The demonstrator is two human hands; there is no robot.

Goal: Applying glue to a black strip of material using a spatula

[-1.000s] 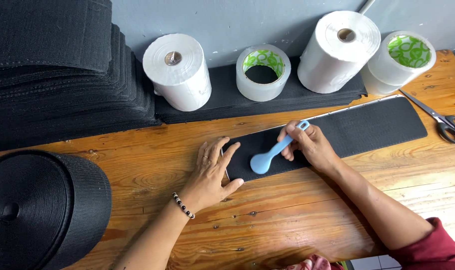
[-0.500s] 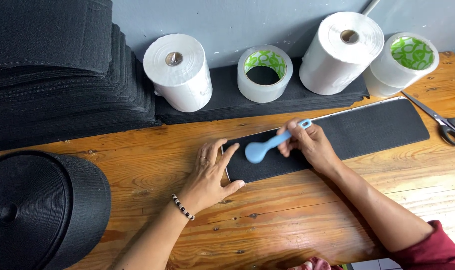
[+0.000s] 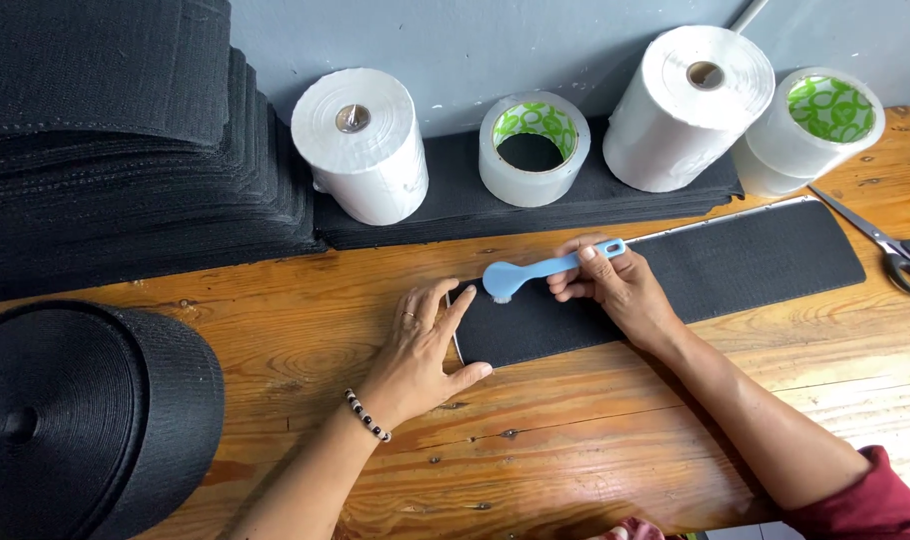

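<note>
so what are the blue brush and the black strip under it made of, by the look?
Blue brush: looks like moulded plastic, smooth with an even colour and slight sheen; the bristles are too small to judge. Black strip: seems woven or felted fabric, matt with a fine grainy texture, lying flat on the wooden table. The right hand holds the brush; the left hand presses the strip's end.

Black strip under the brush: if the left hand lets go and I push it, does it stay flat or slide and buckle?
The black strip lies flat and thin on the wooden table, so it is probably light and floppy. It would likely slide, since only the left hand pins its end. The blue brush in the right hand could drag it along.
</note>
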